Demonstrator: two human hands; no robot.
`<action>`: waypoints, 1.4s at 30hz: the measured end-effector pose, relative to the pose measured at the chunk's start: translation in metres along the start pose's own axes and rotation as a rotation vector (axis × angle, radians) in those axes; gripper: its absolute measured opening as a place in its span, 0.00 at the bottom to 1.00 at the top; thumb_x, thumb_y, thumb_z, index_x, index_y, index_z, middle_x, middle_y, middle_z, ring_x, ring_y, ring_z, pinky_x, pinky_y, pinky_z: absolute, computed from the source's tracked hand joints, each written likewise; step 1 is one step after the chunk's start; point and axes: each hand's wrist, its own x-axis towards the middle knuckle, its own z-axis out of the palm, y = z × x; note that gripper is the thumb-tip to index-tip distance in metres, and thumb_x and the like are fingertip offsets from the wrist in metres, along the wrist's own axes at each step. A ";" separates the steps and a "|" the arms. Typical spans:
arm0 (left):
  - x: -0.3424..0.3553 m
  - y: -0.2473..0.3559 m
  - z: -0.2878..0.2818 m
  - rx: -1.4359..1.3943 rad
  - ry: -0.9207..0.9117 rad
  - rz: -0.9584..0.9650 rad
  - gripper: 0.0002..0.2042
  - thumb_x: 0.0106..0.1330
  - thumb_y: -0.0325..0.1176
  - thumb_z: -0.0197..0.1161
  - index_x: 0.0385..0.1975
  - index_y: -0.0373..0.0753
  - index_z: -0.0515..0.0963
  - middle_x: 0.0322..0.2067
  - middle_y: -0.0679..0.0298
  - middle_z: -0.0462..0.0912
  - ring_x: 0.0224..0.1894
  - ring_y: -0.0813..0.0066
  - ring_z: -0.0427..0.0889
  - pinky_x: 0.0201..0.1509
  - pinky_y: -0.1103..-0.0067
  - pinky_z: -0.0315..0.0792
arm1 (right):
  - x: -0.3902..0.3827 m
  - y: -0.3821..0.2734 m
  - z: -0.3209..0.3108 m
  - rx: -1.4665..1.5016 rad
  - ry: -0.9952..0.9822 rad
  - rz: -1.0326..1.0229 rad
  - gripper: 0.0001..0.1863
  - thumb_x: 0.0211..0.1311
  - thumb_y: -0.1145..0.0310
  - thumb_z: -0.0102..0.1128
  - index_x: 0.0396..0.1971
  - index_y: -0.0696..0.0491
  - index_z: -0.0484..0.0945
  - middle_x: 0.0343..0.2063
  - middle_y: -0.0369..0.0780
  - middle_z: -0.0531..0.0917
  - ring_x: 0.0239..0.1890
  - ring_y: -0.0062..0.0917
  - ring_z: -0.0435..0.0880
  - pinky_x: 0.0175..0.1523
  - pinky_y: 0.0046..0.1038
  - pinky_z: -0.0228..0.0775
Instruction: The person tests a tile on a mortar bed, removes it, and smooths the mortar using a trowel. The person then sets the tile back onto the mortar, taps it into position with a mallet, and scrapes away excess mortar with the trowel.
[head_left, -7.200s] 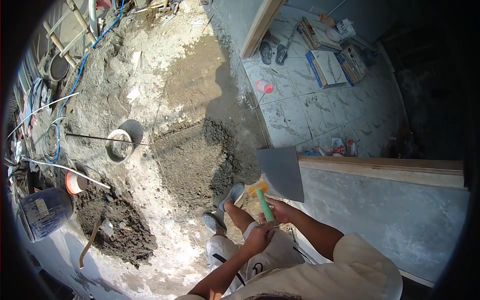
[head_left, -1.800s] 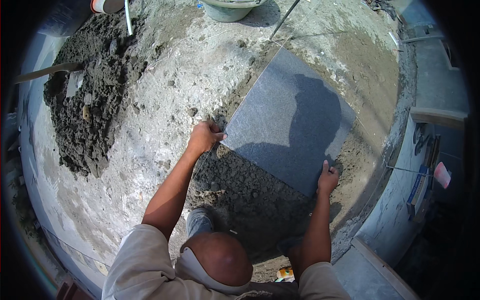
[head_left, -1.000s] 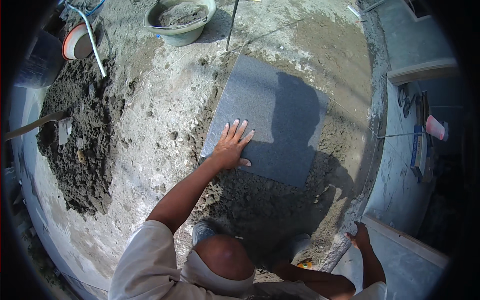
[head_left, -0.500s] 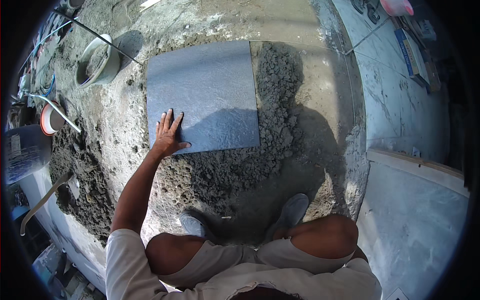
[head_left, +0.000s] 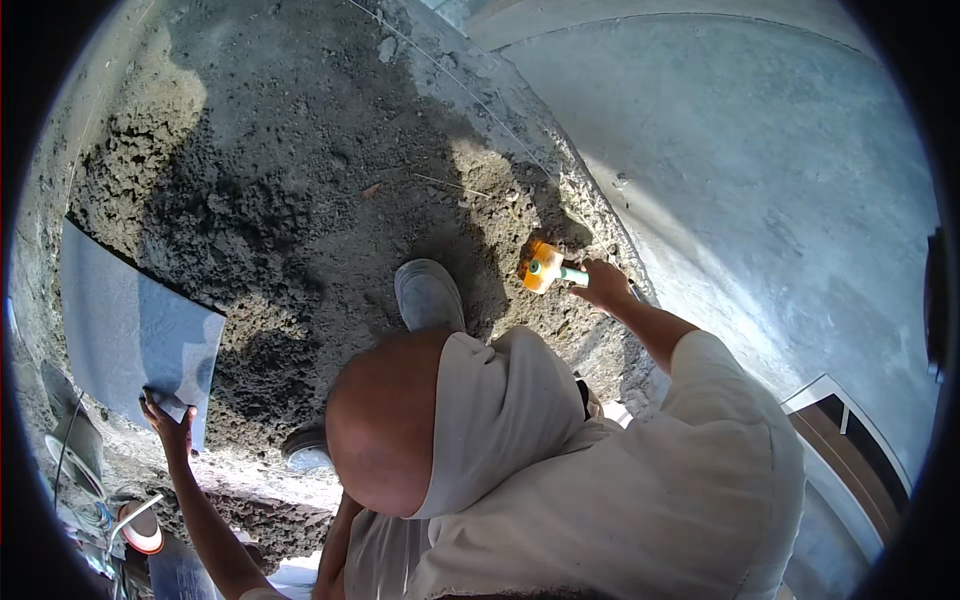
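Observation:
A yellow-orange mallet (head_left: 541, 270) is at my right side, its head over the rough mortar beside the concrete ledge. My right hand (head_left: 606, 284) is closed round its pale handle. At the far left, a grey square tile (head_left: 130, 320) lies on the mortar bed, partly in sunlight. My left hand (head_left: 172, 424) rests on the tile's near edge, fingers and thumb apart, holding nothing. Part of the tile is in shadow.
Lumpy mortar (head_left: 215, 230) spreads right of the tile. A string line (head_left: 450, 72) runs along the upper ground. A smooth concrete surface (head_left: 720, 170) fills the right. Lower left are a bucket (head_left: 80, 455) and a red-rimmed container (head_left: 142, 528). My shoe (head_left: 430, 294) stands on the mortar.
The view has turned to the right, so the tile now appears at the far left. My right hand has come into view holding the mallet. My left hand stays on the tile.

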 end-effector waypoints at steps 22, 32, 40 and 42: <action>-0.072 0.063 0.044 -0.264 0.341 -0.293 0.39 0.61 0.52 0.62 0.70 0.51 0.54 0.72 0.55 0.43 0.74 0.52 0.43 0.73 0.50 0.40 | -0.189 -0.497 -0.260 0.865 0.111 -1.113 0.22 0.65 0.69 0.54 0.57 0.50 0.58 0.23 0.35 0.70 0.18 0.17 0.69 0.23 0.21 0.65; -0.063 0.065 0.062 -0.702 0.699 -0.286 0.48 0.51 0.46 0.72 0.67 0.29 0.52 0.70 0.50 0.51 0.73 0.53 0.48 0.73 0.56 0.44 | -0.167 -0.660 -0.007 -0.105 0.438 -1.182 0.19 0.64 0.63 0.55 0.49 0.59 0.68 0.32 0.57 0.81 0.36 0.57 0.79 0.38 0.48 0.70; -0.064 0.059 0.061 -0.646 0.694 -0.304 0.49 0.48 0.48 0.72 0.66 0.28 0.54 0.69 0.49 0.52 0.72 0.55 0.50 0.73 0.58 0.46 | -0.176 -0.723 -0.028 -0.204 0.478 -1.167 0.19 0.65 0.63 0.54 0.49 0.58 0.66 0.30 0.59 0.80 0.36 0.58 0.79 0.37 0.50 0.71; -0.057 0.061 0.056 -0.649 0.700 -0.303 0.49 0.47 0.48 0.73 0.66 0.28 0.54 0.69 0.49 0.51 0.72 0.55 0.50 0.73 0.58 0.46 | -0.162 -0.743 -0.036 -0.281 0.484 -1.115 0.18 0.64 0.64 0.55 0.48 0.59 0.65 0.31 0.60 0.80 0.36 0.58 0.79 0.37 0.51 0.71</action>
